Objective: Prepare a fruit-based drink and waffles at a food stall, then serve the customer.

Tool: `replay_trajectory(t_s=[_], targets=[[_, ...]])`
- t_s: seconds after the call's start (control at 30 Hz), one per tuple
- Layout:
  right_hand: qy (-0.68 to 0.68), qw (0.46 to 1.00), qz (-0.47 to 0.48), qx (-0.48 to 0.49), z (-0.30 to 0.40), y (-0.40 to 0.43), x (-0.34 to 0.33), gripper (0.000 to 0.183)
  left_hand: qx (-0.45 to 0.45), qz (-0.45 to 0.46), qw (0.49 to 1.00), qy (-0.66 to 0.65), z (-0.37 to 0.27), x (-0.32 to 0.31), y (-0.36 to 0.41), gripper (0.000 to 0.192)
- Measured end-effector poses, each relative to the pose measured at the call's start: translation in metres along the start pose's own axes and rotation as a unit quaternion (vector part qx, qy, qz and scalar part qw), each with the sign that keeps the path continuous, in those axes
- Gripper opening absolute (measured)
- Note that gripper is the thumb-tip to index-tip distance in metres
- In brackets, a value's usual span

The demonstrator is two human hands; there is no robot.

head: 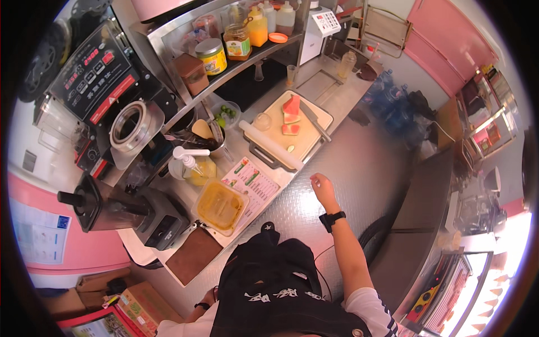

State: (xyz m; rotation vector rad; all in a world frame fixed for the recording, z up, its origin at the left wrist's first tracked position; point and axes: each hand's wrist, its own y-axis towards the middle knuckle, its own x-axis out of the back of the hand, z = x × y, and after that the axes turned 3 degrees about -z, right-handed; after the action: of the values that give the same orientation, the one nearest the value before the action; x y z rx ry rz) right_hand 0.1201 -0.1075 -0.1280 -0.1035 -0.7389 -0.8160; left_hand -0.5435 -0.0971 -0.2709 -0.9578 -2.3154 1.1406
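Note:
My right hand [323, 192] hangs over the metal floor beside the counter edge, its fingers loosely bent and no object visible in it. By my left hip is my left hand [209, 296], partly hidden by the black apron [269, 282]. Nearest the right hand lies a cutting board [311, 126] with a dark frame. Cut watermelon pieces [291, 110] and a knife [313, 120] rest on it, the knife's handle toward me. A white rolled sheet or tube [271, 145] crosses the board's near left side, close to a small clear cup [262, 121].
Left along the counter stand a plastic tub [221, 206] with orange residue, a pump bottle [198, 166], a printed menu [257, 185] and a blender [126, 206]. A cup-sealing machine [130, 126] is behind them. Blue water bottles [393, 97] occupy the floor at far right.

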Motion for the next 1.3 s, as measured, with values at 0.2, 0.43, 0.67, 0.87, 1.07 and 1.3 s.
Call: replay_trajectory(t_s=[0.2,0.43,0.67,0.87,1.07,1.3], targets=[[-0.042,0.979,0.108,0.166,-0.003,0.147,-0.028,0.025,0.003,-0.110,0.986,-0.122,-0.104,-0.094,-0.002,0.034],[-0.067,0.876,0.318,0.357,-0.032,0.202,-0.065,0.033,0.117,-0.359,0.887,-0.265,-0.136,-0.250,-0.043,0.030],[-0.033,0.897,0.254,0.361,-0.034,0.236,-0.071,0.025,0.147,-0.293,0.908,-0.263,-0.176,-0.389,-0.052,0.029],[-0.108,0.929,0.141,0.326,-0.036,0.240,-0.092,0.038,0.148,-0.280,0.914,-0.255,-0.193,-0.415,-0.040,0.029],[-0.154,0.910,0.193,0.332,-0.055,0.236,-0.104,0.042,0.145,-0.279,0.915,-0.255,-0.200,-0.423,-0.037,0.029],[-0.079,0.928,0.114,0.346,-0.053,0.258,-0.105,0.046,0.129,-0.280,0.916,-0.258,-0.195,-0.428,-0.040,0.029]])
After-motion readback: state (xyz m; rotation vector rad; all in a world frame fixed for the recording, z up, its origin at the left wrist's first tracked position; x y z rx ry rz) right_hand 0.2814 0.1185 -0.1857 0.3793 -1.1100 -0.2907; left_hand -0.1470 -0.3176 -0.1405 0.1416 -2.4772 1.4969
